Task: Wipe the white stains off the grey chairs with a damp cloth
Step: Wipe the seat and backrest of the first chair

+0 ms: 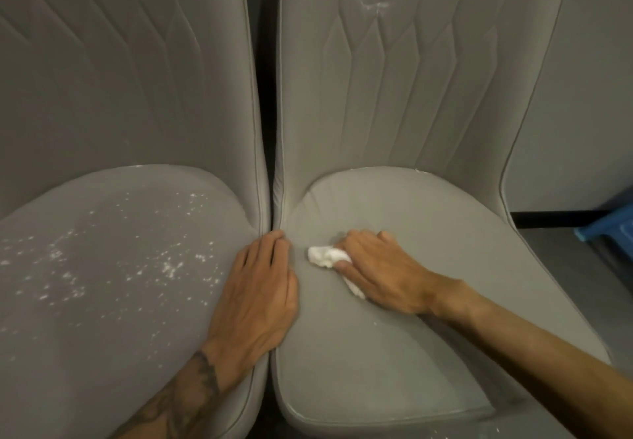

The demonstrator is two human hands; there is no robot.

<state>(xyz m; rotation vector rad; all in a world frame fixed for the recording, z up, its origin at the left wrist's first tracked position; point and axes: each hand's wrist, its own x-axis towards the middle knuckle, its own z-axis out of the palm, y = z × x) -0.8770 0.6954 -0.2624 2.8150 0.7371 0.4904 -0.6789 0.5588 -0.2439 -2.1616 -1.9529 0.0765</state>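
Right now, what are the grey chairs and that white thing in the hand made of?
The grey chairs look like matte fabric upholstery: stitched seams, no shine. The white cloth in the right hand looks like thin crumpled fabric or tissue; I cannot tell which.

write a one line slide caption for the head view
Right hand presses a white cloth on the right seat; left hand rests where it meets the white-speckled left seat.
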